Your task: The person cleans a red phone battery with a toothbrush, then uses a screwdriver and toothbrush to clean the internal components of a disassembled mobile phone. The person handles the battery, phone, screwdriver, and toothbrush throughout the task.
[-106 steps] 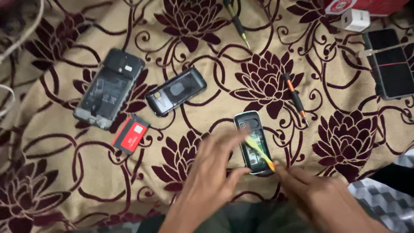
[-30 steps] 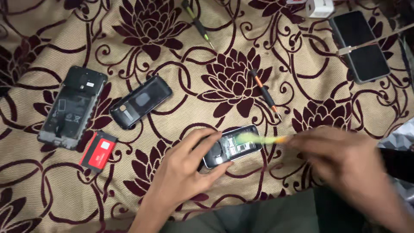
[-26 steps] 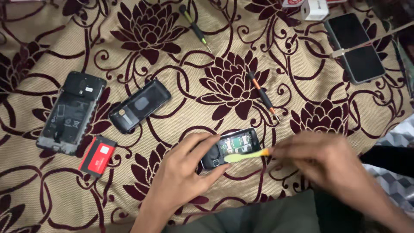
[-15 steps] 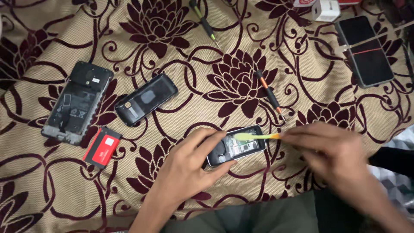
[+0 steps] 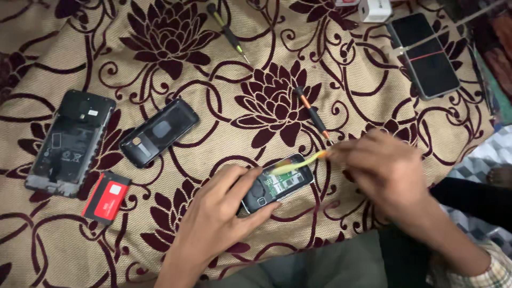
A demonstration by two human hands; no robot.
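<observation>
A small opened phone (image 5: 280,182) with its circuit board showing lies on the flowered cloth (image 5: 224,133). My left hand (image 5: 216,218) pins its lower end down with thumb and fingers. In my right hand (image 5: 386,168) is a thin yellow-green tool (image 5: 300,161), and its tip rests on the phone's upper part.
To the left lie a black back cover (image 5: 159,132), an opened larger phone (image 5: 71,141) and a red battery (image 5: 106,196). An orange-and-black screwdriver (image 5: 312,113) sits above the phone, a green one (image 5: 228,33) further up. A dark phone (image 5: 424,56) and a white charger (image 5: 375,9) are top right.
The tool tip has swept back and forth across the small phone, which turned from upright to slanted. My left hand stays on it.
</observation>
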